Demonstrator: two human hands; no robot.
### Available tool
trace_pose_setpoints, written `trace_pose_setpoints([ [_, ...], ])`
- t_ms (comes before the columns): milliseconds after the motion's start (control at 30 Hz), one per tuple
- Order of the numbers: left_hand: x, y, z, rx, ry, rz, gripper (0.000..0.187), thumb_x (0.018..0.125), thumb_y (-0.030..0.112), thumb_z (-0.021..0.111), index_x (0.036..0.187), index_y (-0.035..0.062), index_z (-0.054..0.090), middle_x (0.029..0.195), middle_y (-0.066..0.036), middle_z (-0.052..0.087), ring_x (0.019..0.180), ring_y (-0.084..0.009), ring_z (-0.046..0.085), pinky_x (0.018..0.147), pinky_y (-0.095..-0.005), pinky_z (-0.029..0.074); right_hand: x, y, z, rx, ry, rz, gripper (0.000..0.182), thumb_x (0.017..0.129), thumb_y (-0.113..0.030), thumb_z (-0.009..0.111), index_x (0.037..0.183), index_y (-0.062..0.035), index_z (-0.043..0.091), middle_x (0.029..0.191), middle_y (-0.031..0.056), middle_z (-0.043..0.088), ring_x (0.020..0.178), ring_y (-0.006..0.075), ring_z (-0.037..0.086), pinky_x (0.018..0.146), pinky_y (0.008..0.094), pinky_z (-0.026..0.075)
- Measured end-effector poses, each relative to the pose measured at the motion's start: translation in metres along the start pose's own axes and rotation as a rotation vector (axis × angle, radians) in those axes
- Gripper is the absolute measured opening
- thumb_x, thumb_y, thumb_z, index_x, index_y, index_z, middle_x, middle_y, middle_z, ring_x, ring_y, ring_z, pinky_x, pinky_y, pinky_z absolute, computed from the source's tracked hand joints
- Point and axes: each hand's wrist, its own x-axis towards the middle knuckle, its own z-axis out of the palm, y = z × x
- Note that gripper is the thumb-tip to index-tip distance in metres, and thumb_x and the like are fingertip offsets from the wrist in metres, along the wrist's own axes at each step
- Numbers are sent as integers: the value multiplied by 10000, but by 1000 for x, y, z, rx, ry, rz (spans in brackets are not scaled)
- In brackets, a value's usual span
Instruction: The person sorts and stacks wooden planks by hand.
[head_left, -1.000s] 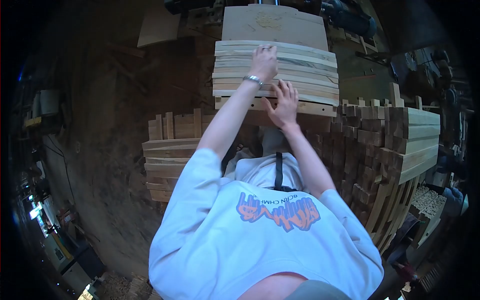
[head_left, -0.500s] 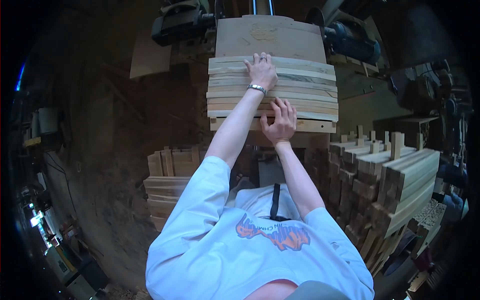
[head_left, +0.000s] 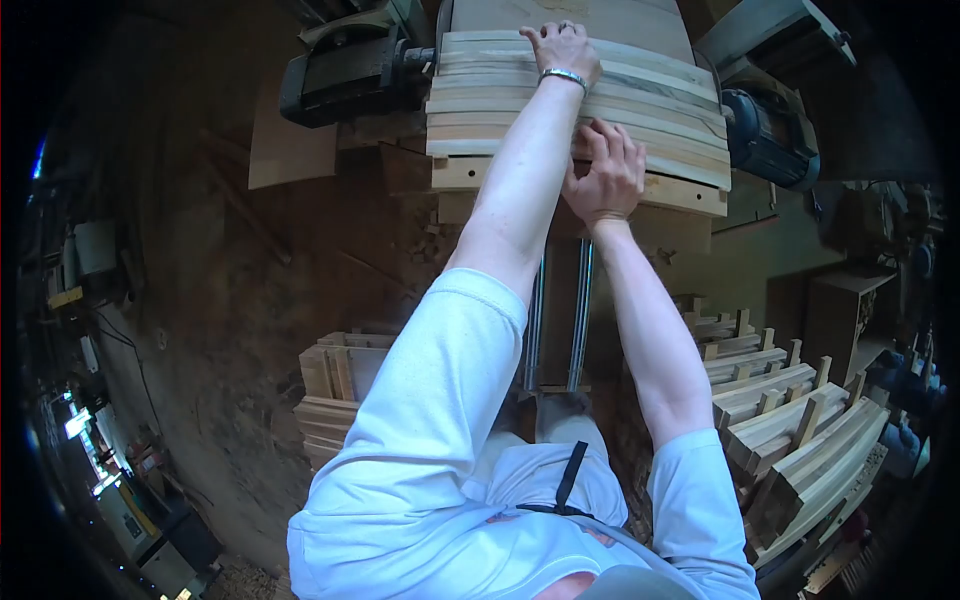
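Observation:
A row of curved wooden slats lies side by side on a wooden carrier board on a machine ahead of me. My left hand, with a ring and a metal bracelet, reaches over the row, its fingers curled on the farthest slats. Nearer to me, my right hand presses flat on the closest slats, fingers spread, beside my left forearm. Both arms are stretched out forward.
Two metal rails run from under the board toward me. A dark motor sits left of the slats and a blue-grey motor right. Stacks of slats stand at right and left. The floor is sawdust-covered.
The slats and carrier board have slid away from me along the rails, both hands staying on them. My arms have stretched out and the rails have come into view.

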Motion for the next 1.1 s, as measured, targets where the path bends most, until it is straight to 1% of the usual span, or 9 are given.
trace_pose_setpoints([
  [167, 39, -6, 8, -9, -40, -18, 499, 877, 247, 485, 1351, 94, 504, 1368, -78, 530, 1258, -320, 472, 1056, -681, 207, 29, 8, 22, -1, 31, -40, 403, 774, -449, 643, 1056, -163, 669, 1208, 16, 602, 1200, 262, 521, 1042, 570, 349],
  [233, 46, -7, 13, -14, 122, 77, 346, 920, 237, 493, 1200, 59, 590, 1229, -121, 613, 1160, -292, 565, 1027, -599, 353, 37, 14, 30, 15, 28, -50, 410, 767, -451, 646, 1057, -162, 668, 1207, 17, 603, 1197, 263, 523, 1042, 564, 347],
  [267, 54, -4, 16, -61, 52, 49, 412, 860, 194, 495, 1254, 95, 566, 1308, -97, 562, 1244, -303, 500, 1047, -692, 238, 42, 17, 35, 20, 33, -49, 412, 764, -452, 648, 1055, -161, 669, 1209, 20, 603, 1194, 263, 524, 1043, 561, 346],
  [433, 87, -9, 30, -21, 92, 48, 419, 904, 220, 466, 1295, 89, 542, 1363, -103, 529, 1258, -314, 486, 1050, -674, 263, 65, 21, 54, 37, 37, -60, 449, 761, -467, 642, 1087, -160, 662, 1222, 27, 600, 1202, 278, 518, 1052, 564, 331],
  [700, 124, -22, 35, 0, 89, 97, 438, 938, 293, 425, 1304, 76, 529, 1406, -100, 490, 1299, -296, 447, 1036, -668, 296, 96, 25, 74, -128, -199, 66, 710, 844, -605, 519, 1399, -165, 473, 1484, 76, 403, 1413, 315, 297, 1154, 599, 112],
  [733, 122, -20, 32, -34, 26, 73, 477, 890, 265, 478, 1341, 112, 502, 1365, -64, 532, 1271, -299, 462, 1058, -666, 218, 95, 24, 74, -125, -198, 64, 710, 844, -605, 519, 1399, -165, 473, 1484, 76, 403, 1413, 315, 297, 1154, 599, 112],
  [900, 102, -21, 21, -48, 18, 63, 453, 923, 311, 445, 1334, 124, 479, 1374, -46, 521, 1291, -268, 439, 1045, -652, 249, 83, 17, 61, -109, -260, 89, 716, 863, -591, 507, 1435, -169, 424, 1525, 71, 336, 1449, 323, 202, 1168, 589, 43],
  [967, 77, -23, 8, -108, -9, 84, 469, 929, 361, 444, 1313, 94, 480, 1395, -80, 495, 1298, -284, 433, 1027, -724, 229, 68, 7, 46, -63, -270, 131, 709, 858, -568, 529, 1436, -170, 424, 1533, 67, 321, 1453, 321, 186, 1171, 586, 42],
  [1100, 2, -20, -17, -100, -33, 127, 436, 931, 380, 468, 1267, 103, 492, 1340, -83, 512, 1271, -280, 440, 983, -687, 292, 12, -6, 4, -52, -272, 144, 719, 852, -545, 549, 1444, -160, 414, 1544, 60, 302, 1458, 319, 169, 1175, 579, 43],
])
